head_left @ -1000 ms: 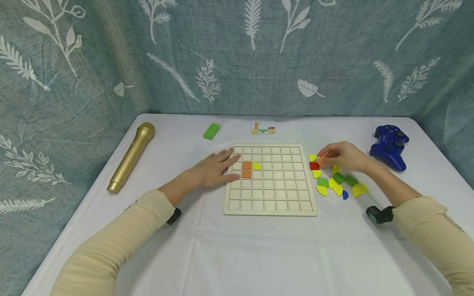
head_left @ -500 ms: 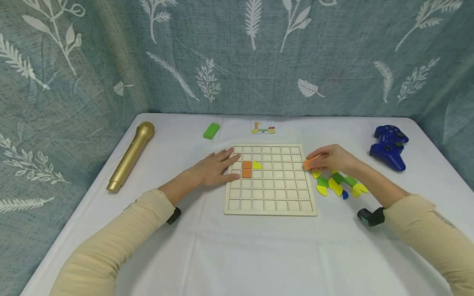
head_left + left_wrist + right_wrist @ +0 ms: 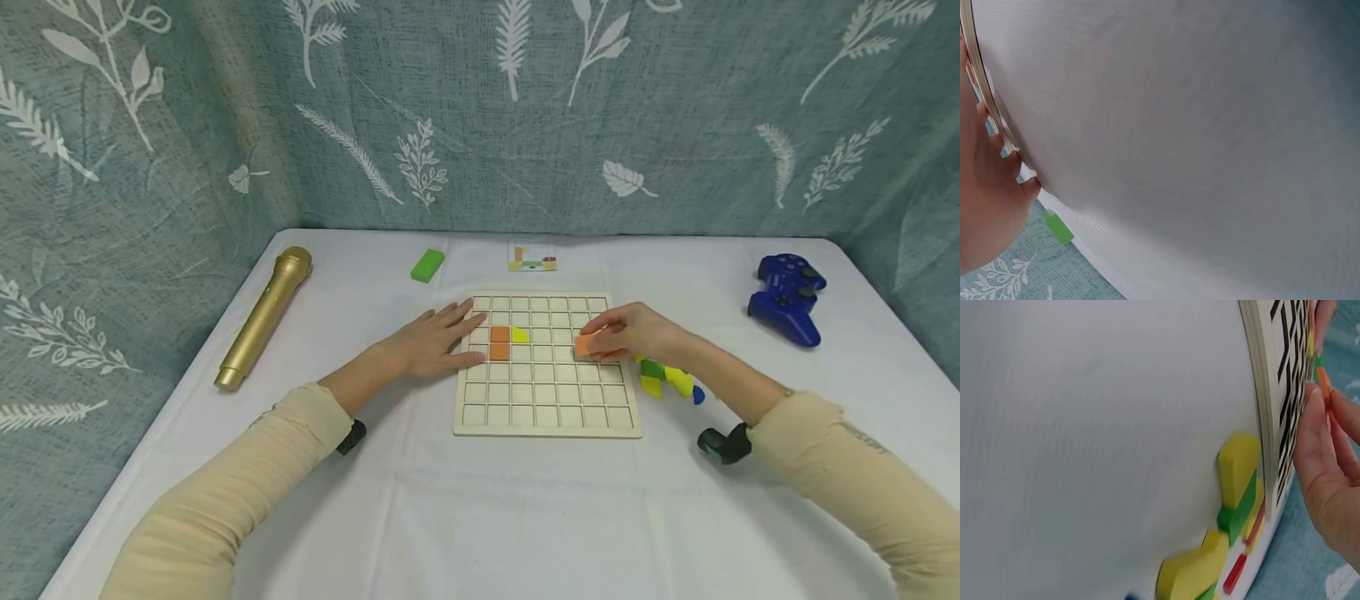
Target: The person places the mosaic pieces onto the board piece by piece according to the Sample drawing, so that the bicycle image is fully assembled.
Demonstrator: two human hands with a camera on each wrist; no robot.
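A pale wooden grid board (image 3: 547,417) lies on the white table. My left hand (image 3: 433,343) rests with spread, straight fingers on the board's left edge. Between thumb and fingers my right hand (image 3: 636,333) pinches an orange square tile (image 3: 584,346), held over the right part of the grid. In the right wrist view the same tile (image 3: 1324,381) shows edge-on at the fingertips. Two orange tiles (image 3: 499,343), one above the other, sit in the grid's left part. Beside the upper one is a yellow quarter-round tile (image 3: 520,335).
Yellow, green and blue pieces (image 3: 678,381) lie loose right of the board, partly under the right forearm; red ones (image 3: 1235,574) show in the right wrist view. Behind the board are a pattern card (image 3: 532,257) and green block (image 3: 427,266). A gold microphone (image 3: 264,321) and blue game controller (image 3: 787,298) flank it.
My right hand has carried the orange tile leftward from the loose pieces to over the grid. My left hand has stayed in place on the board's edge.
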